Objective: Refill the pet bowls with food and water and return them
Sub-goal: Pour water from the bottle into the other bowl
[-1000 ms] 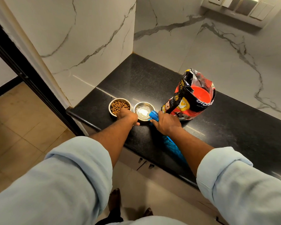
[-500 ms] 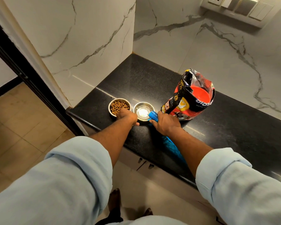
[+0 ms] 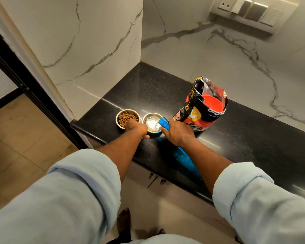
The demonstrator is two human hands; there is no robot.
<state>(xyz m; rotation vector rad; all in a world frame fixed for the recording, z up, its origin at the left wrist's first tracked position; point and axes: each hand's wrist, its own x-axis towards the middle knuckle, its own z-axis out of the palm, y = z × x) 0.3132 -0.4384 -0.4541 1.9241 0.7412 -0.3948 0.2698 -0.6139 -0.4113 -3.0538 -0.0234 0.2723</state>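
Blue bottle over water bowl, right hand gripping

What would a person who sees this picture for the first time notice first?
The red and black food bag stands open on the black counter. Left of it, the right hand tips a blue bottle over a steel bowl, beside a bowl of kibble.

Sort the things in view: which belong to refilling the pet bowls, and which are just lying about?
Job in hand: kibble bowl, water bowl, blue bottle held in the right hand, food bag.
Just there: wall switch panel, cupboard handles.
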